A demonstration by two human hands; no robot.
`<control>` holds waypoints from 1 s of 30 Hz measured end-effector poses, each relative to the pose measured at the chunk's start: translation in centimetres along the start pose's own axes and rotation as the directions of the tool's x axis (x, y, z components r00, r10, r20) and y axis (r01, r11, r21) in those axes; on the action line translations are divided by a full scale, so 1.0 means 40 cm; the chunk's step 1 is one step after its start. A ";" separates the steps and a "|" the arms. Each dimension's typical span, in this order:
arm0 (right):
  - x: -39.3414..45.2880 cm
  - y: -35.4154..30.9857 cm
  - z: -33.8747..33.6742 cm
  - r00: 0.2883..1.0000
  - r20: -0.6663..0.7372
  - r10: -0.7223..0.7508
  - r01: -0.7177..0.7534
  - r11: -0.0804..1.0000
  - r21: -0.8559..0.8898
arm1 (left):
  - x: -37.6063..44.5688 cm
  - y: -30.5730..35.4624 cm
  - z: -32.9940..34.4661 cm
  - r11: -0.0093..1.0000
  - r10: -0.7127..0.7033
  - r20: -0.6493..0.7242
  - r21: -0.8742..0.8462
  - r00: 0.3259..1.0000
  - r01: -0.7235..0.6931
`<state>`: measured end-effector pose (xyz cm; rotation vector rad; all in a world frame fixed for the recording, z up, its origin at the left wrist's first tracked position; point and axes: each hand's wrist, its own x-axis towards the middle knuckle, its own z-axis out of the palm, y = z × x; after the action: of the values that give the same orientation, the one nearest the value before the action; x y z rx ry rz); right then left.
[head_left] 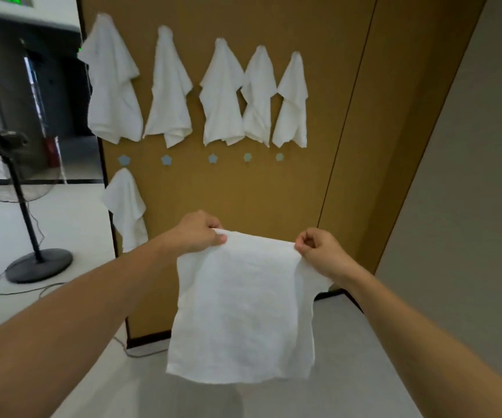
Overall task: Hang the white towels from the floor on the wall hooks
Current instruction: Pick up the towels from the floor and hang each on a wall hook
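In the head view, a white towel [242, 315] is held up in front of a brown wall panel [243, 182], stretched flat between two bare hands. Its upper left corner is pinched by the left hand [199, 233], whose fingers are curled closed over the cloth; its upper right corner is gripped by the right hand [319, 250], also clenched on the fabric. The lower edge of the towel hangs free above the pale floor [349, 342]. On the panel, five hung towels [222, 95] are seen in an upper row, each draped from its top point, with the two at the right touching one another. Below that row, a line of five small blue hooks [212, 158] is fixed to the panel, all of them bare. A sixth hung towel [127, 206] is seen lower down at the panel's left edge, just beside the left forearm. To the left, a black standing fan [23, 206] is placed on the floor, its cable lying loose around the base.
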<state>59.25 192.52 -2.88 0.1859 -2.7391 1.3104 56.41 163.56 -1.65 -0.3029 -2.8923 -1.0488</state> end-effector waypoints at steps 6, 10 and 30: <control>0.317 -0.081 0.051 0.989 0.148 -0.015 0.031 0.994 -0.102 | 0.231 -0.109 -0.104 0.997 0.068 -0.075 0.051 0.995 -0.064; 0.481 -0.098 0.141 0.980 0.188 -0.067 0.091 0.988 -0.123 | 0.327 -0.198 -0.118 0.998 -0.048 -0.152 -0.038 0.987 0.043; 1.434 -0.254 0.646 0.805 0.328 -0.494 0.273 0.800 0.533 | 0.886 -0.632 -0.389 0.927 -0.345 -0.438 -0.297 0.830 0.228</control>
<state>3.19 162.21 -3.07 1.1840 -2.4113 1.9471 16.34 140.53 -1.57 0.3640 -2.4028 -1.2885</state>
